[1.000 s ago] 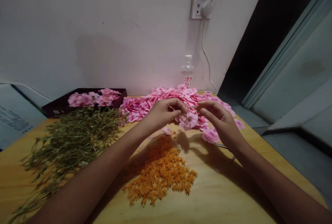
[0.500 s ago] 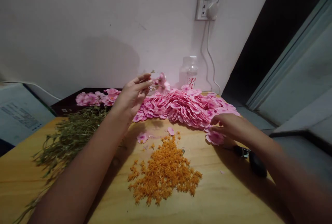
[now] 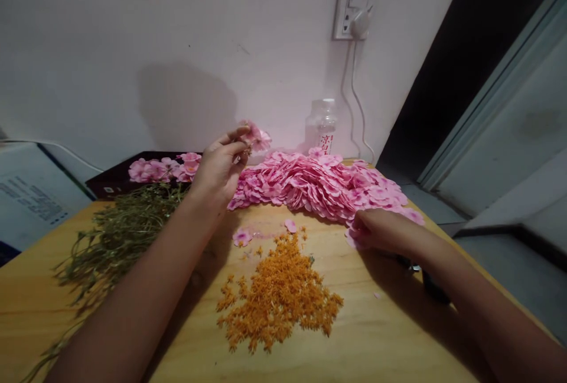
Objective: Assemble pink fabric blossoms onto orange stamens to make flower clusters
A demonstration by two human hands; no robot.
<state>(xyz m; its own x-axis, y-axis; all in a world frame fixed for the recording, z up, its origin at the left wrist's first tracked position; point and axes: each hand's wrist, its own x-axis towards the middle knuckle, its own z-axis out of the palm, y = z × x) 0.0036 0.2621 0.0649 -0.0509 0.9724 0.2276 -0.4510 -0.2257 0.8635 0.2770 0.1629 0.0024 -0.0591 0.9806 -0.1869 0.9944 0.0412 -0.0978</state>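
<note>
My left hand (image 3: 221,164) is raised behind the table's middle, its fingers pinching a small sprig of pink artificial flowers (image 3: 257,138). At the right end of the long heap of pink fabric petals (image 3: 310,182), my right hand (image 3: 376,229) is low over the table. Its fingers are bent together on a pink petal (image 3: 353,237); the fingertips are partly hidden by the hand. Between my forearms lies a pile of small orange flower centres (image 3: 279,294). One loose pink petal (image 3: 242,237) and a smaller one (image 3: 290,226) lie behind that pile.
Green artificial stems (image 3: 119,241) are heaped at the left, with pink flowers (image 3: 163,169) behind them on a dark box (image 3: 115,179). A clear bottle (image 3: 326,126) stands against the wall. Under my right forearm lies a dark object (image 3: 436,289). A socket (image 3: 354,12) holds a plugged-in cord.
My left hand has drawn the flower sprig slightly left and closed more tightly on it. My right hand has moved slightly down and left, its fingers closing on the pink petal.
</note>
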